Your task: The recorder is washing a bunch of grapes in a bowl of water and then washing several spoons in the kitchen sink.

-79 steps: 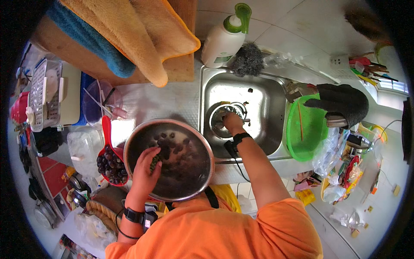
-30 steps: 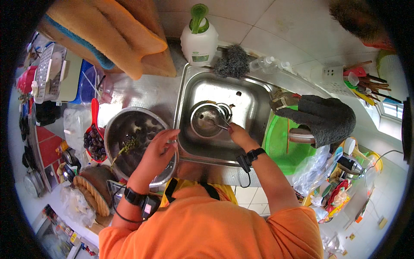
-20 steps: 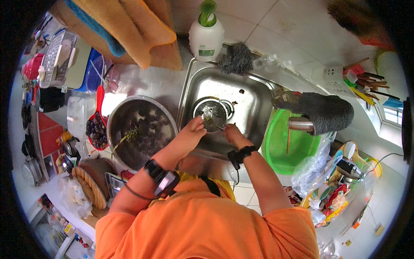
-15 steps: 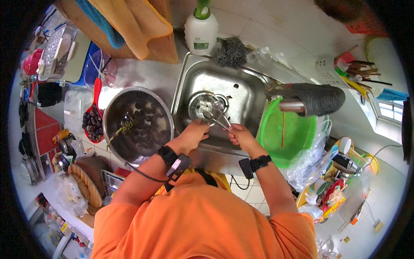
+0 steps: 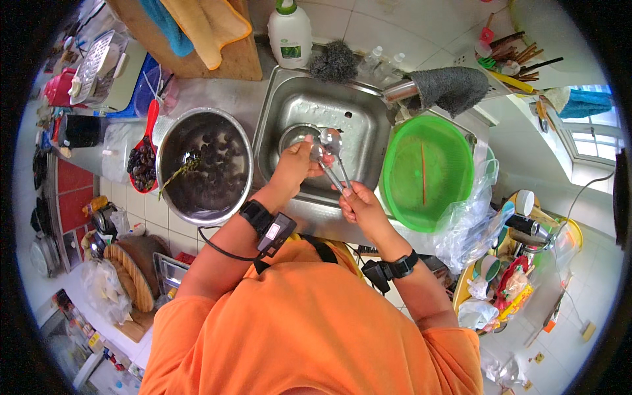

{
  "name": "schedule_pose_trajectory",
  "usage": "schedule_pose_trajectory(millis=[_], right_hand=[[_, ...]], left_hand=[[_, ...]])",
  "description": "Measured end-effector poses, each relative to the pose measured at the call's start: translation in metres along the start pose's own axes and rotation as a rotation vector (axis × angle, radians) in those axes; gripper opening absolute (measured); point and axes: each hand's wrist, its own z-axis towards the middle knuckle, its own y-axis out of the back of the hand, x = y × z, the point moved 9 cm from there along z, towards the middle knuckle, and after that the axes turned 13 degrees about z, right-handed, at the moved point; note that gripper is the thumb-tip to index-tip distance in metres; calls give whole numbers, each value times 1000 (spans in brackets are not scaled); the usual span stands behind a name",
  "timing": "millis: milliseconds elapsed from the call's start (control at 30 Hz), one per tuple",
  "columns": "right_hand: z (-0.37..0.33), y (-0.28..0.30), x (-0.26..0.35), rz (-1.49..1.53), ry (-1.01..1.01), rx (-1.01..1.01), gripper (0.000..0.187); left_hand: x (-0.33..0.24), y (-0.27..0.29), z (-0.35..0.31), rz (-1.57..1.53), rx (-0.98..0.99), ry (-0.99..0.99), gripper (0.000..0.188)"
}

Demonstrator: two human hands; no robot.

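Over the sink (image 5: 368,169), my right hand (image 5: 362,209) is closed round the handles of two metal spoons (image 5: 332,141). Their rounded heads point away from me, toward the upper left. My left hand (image 5: 293,166) is at the head of the nearer spoon, its thumb and fingers on either side of it; part of that grip is hidden. Below the left fingers a round metal bowl (image 5: 289,135) sits in the sink, partly covered by hand and spoons.
Left of the sink stands a big steel basin (image 5: 245,135) of dark grapes in water, beside a red strainer (image 5: 152,118) of grapes. To the right are a green basin (image 5: 438,178) with a stick and a faucet (image 5: 400,92) under grey cloth. Behind stand a white bottle (image 5: 289,33) and dark scourer (image 5: 334,62).
The spoons have come up from the metal bowl, their heads now higher above the sink. My left hand has moved up to the spoon heads. The whole view has shifted slightly.
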Motion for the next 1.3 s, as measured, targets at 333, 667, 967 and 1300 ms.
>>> schedule_pose_trajectory(millis=[333,667,967,1300], right_hand=[[-12,-2,20,-126,155,-54,25],[-25,-32,45,-177,250,-94,26],[-27,-35,54,-247,260,-155,23],[-33,-31,77,-447,287,-110,25]], left_hand=[[-55,-23,-45,-279,124,-234,25],[-83,-17,-56,-165,190,-307,30],[-87,-1,-49,68,269,-310,33],[-115,7,-45,399,220,-481,18]])
